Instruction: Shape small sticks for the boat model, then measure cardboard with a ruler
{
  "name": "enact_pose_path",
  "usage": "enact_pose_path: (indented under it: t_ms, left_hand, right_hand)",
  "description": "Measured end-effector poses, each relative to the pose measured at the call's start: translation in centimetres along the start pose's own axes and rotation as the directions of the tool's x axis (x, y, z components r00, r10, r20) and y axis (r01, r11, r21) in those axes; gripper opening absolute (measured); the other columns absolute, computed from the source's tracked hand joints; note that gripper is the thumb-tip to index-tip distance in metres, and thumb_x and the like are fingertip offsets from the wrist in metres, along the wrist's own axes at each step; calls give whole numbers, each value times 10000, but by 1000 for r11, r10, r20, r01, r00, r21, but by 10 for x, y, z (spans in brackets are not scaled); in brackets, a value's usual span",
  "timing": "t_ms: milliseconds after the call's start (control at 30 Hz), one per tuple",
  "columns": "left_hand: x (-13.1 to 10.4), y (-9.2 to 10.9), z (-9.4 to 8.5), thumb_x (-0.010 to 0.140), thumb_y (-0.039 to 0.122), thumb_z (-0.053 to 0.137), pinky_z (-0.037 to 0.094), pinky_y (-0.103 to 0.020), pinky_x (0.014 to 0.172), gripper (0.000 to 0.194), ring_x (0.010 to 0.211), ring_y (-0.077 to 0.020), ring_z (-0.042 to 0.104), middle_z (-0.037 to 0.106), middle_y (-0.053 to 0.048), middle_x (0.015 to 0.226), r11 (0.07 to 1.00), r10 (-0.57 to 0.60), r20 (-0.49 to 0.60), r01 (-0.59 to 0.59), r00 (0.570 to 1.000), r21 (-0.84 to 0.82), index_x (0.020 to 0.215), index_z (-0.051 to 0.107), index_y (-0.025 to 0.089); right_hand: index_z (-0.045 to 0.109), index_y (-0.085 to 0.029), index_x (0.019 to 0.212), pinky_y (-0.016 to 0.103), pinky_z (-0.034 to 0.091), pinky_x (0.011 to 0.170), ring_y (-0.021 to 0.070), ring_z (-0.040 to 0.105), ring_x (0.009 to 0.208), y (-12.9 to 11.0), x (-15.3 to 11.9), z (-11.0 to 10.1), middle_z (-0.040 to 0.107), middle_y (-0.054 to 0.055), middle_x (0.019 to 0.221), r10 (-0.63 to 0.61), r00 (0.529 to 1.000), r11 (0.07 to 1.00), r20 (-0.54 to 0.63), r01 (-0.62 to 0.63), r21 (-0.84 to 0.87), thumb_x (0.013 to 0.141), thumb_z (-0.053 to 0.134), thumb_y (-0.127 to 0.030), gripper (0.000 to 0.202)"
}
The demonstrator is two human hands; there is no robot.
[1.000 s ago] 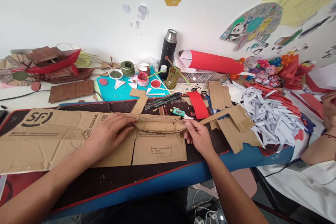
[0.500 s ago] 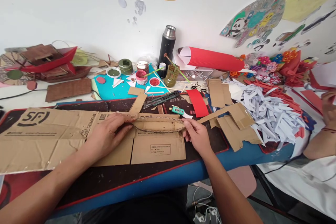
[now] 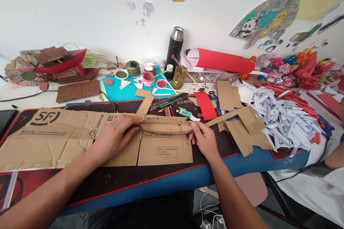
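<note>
Between my hands is a long pair of cardboard strips (image 3: 166, 134), pinched together at both ends and bowed apart in the middle like a boat outline. My left hand (image 3: 118, 134) closes on its left tip, fingers bent. At the right tip, my right hand (image 3: 204, 139) pinches with thumb and fingers. The strips sit over a flattened cardboard box (image 3: 166, 154) printed with SF lettering. Just beyond lie a utility knife (image 3: 169, 102), a green lighter (image 3: 184, 112) and a piece of red paper (image 3: 205, 105).
Paint pots (image 3: 133, 68) stand on a blue sheet (image 3: 115, 91) behind. A black thermos (image 3: 175, 48) and a red paper roll (image 3: 223, 59) are near the wall. Cardboard scraps (image 3: 242, 132) and folded white paper pieces (image 3: 285, 118) lie to the right. Model boats (image 3: 64, 62) occupy the far left.
The view has shifted slightly, so the scene sits a little further right. Both hands keep hold of the strip ends, and the gap between the strips looks slightly narrower.
</note>
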State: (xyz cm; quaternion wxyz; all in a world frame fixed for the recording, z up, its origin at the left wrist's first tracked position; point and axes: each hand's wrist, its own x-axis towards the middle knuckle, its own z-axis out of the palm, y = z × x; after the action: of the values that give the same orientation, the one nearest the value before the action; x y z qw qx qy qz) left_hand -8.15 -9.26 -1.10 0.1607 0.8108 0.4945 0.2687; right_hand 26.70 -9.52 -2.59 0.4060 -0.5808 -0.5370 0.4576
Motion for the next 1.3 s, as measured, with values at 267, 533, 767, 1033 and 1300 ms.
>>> enact_pose_path:
  t_ms: [267,533,767,1033,1300]
  left_hand:
    - [0,-1,-2,1090,398,528,590,-452,978,284,1089,-283,737,797,-90,1135,1000,4,-4,-3,1000,2,1163,734,216]
    - [3,-3,-7,1086,415,531,604,-433,944,284,1075,-284,744,803,-90,1130,1000,-2,-10,1,1000,-9,1136,737,226]
    - [3,-3,-4,1083,438,525,618,-450,937,323,1066,-294,758,812,-93,1150,1000,-11,-10,11,1000,-4,1173,743,217]
    - [3,-6,-3,1103,446,505,610,-473,993,388,1137,-305,751,818,-106,1237,999,44,-17,-43,999,31,1266,766,210]
    - [4,-5,-9,1092,476,529,589,-484,1035,426,1185,-309,723,803,-112,1268,999,43,10,-43,999,27,1342,739,201]
  right_hand:
    - [806,-152,1116,239,446,436,128,562,436,1,-1,-1,670,7,588,5,1000,999,-5,-5,35,971,600,-753,651]
    - [812,-157,1088,233,448,450,117,549,427,2,0,1,669,-1,581,6,1000,999,-17,-5,36,973,638,-704,585]
    - [814,-159,1090,234,458,460,117,554,431,1,0,1,664,-5,582,8,999,1000,-31,-7,17,975,649,-666,545]
    - [809,-161,1056,233,452,464,117,552,441,-2,-1,3,651,-5,584,6,999,1000,-33,-5,19,980,637,-677,549]
    - [810,-159,1065,241,450,464,122,550,442,-2,-1,2,651,-2,587,9,999,1000,-34,-9,7,974,632,-699,576]
